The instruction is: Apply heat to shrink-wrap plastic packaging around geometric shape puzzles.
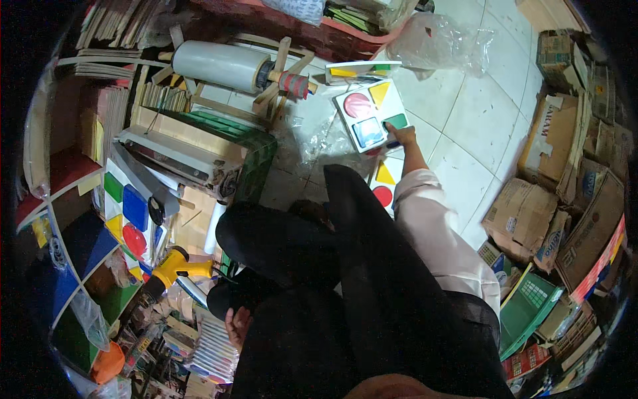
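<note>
My right hand (402, 135) grips the near right corner of a white shape board (375, 115), thumb on top by the green rectangle. The board bears a red circle, a yellow triangle, a green rectangle and a shiny blue square, and looks wrapped in clear film. Partly under it, near my sleeve, lies a similar board (388, 172); more boards (364, 71) stand just beyond. My left hand (238, 326) is low beside my leg, partly hidden, its fingers loosely apart with nothing seen in them. Next to it is a stack of white boards (212, 349).
A yellow heat gun (182, 268) rests at left near other shape boards (130, 214). A roll of clear film (219, 65) sits on a wooden stand behind a sealing machine (184, 159) on a green crate (259, 164). Cardboard boxes (521, 212) line the right; a plastic bag (438, 45) lies ahead.
</note>
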Demonstrator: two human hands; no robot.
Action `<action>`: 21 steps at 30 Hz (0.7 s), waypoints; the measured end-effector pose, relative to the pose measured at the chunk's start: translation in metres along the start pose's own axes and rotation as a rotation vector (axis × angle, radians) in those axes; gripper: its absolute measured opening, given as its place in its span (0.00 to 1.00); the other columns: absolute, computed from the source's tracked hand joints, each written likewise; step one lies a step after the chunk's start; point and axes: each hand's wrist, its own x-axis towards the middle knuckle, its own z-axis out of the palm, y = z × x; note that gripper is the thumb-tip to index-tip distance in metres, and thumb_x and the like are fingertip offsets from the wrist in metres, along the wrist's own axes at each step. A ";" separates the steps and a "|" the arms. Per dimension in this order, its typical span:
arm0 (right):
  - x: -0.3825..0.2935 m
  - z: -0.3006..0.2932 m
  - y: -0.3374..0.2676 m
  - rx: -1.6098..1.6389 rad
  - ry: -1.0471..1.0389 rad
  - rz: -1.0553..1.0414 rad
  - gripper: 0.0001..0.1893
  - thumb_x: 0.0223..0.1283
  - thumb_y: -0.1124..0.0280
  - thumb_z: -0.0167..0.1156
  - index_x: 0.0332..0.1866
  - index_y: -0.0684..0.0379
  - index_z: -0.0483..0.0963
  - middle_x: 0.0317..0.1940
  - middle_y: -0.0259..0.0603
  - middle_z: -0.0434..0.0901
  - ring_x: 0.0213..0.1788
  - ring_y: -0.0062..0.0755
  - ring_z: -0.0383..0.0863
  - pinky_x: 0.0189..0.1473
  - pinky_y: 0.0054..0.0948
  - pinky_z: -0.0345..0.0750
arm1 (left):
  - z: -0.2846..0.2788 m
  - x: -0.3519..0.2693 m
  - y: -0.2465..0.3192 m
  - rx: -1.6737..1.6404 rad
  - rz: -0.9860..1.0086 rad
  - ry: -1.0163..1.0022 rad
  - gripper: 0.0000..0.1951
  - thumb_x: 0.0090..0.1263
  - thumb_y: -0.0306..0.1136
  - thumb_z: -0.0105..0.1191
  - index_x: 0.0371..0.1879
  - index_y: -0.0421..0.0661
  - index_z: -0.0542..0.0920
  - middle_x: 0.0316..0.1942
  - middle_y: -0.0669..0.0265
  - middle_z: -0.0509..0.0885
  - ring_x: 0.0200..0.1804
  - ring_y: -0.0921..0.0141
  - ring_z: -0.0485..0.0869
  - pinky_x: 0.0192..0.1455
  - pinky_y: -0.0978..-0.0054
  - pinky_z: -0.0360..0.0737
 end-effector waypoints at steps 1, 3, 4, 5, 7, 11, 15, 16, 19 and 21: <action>-0.001 0.005 0.005 0.239 0.007 0.005 0.66 0.19 0.32 0.67 0.61 0.74 0.47 0.59 0.63 0.57 0.62 0.53 0.60 0.58 0.38 0.67 | 0.003 -0.003 0.008 -0.014 -0.025 0.074 0.23 0.69 0.39 0.44 0.61 0.50 0.57 0.55 0.54 0.69 0.57 0.62 0.69 0.59 0.65 0.66; -0.008 0.010 0.005 0.482 0.057 0.097 0.63 0.21 0.42 0.72 0.61 0.72 0.45 0.57 0.62 0.61 0.58 0.54 0.65 0.54 0.44 0.68 | 0.007 -0.013 0.016 0.009 -0.101 0.238 0.21 0.69 0.39 0.43 0.59 0.49 0.62 0.53 0.57 0.72 0.53 0.67 0.72 0.57 0.67 0.67; -0.013 0.010 0.004 0.722 0.114 0.200 0.62 0.23 0.51 0.77 0.61 0.70 0.43 0.54 0.62 0.64 0.54 0.55 0.69 0.51 0.49 0.69 | 0.005 -0.017 0.015 0.010 -0.101 0.246 0.21 0.69 0.39 0.43 0.59 0.49 0.62 0.53 0.57 0.72 0.53 0.67 0.72 0.57 0.67 0.67; -0.018 0.007 0.003 0.931 0.082 0.171 0.64 0.22 0.53 0.77 0.62 0.67 0.38 0.56 0.62 0.61 0.52 0.59 0.69 0.48 0.57 0.68 | 0.000 -0.022 0.012 -0.019 -0.127 0.253 0.20 0.69 0.38 0.43 0.59 0.48 0.62 0.52 0.57 0.73 0.52 0.68 0.73 0.55 0.69 0.69; -0.026 0.001 -0.003 1.001 0.035 0.264 0.65 0.22 0.55 0.78 0.62 0.66 0.37 0.56 0.62 0.60 0.51 0.58 0.70 0.48 0.56 0.69 | -0.011 -0.034 -0.005 -0.051 -0.155 0.268 0.20 0.70 0.38 0.43 0.59 0.48 0.62 0.51 0.56 0.74 0.51 0.69 0.74 0.54 0.70 0.70; -0.049 0.008 -0.024 1.219 0.151 0.584 0.65 0.23 0.61 0.78 0.63 0.62 0.32 0.55 0.61 0.61 0.49 0.59 0.70 0.47 0.54 0.72 | -0.037 -0.049 -0.053 -0.191 -0.115 0.341 0.19 0.70 0.37 0.42 0.58 0.45 0.63 0.48 0.56 0.76 0.49 0.69 0.76 0.51 0.72 0.74; -0.075 0.025 -0.047 1.546 0.168 0.702 0.61 0.27 0.61 0.77 0.61 0.54 0.33 0.58 0.58 0.57 0.52 0.58 0.68 0.48 0.58 0.70 | -0.047 -0.057 -0.079 -0.247 -0.098 0.343 0.20 0.71 0.37 0.40 0.58 0.42 0.62 0.48 0.55 0.76 0.48 0.68 0.76 0.52 0.70 0.75; -0.080 0.029 -0.051 1.555 0.084 0.722 0.61 0.28 0.61 0.76 0.61 0.53 0.32 0.58 0.56 0.58 0.52 0.57 0.68 0.47 0.59 0.70 | -0.047 -0.058 -0.079 -0.246 -0.099 0.343 0.20 0.71 0.37 0.40 0.58 0.42 0.62 0.48 0.55 0.76 0.48 0.68 0.76 0.52 0.70 0.75; -0.084 0.034 -0.051 1.511 -0.038 0.627 0.44 0.38 0.52 0.69 0.59 0.59 0.52 0.52 0.51 0.69 0.48 0.57 0.72 0.46 0.59 0.70 | -0.041 -0.058 -0.074 -0.282 -0.108 0.363 0.20 0.71 0.38 0.40 0.58 0.43 0.63 0.48 0.56 0.76 0.48 0.68 0.76 0.52 0.70 0.75; -0.077 0.034 -0.045 1.599 -0.279 0.349 0.29 0.48 0.51 0.60 0.52 0.59 0.64 0.45 0.49 0.74 0.45 0.53 0.75 0.46 0.53 0.72 | -0.035 -0.056 -0.065 -0.313 -0.115 0.377 0.20 0.71 0.39 0.40 0.59 0.44 0.63 0.48 0.56 0.75 0.48 0.68 0.76 0.52 0.70 0.75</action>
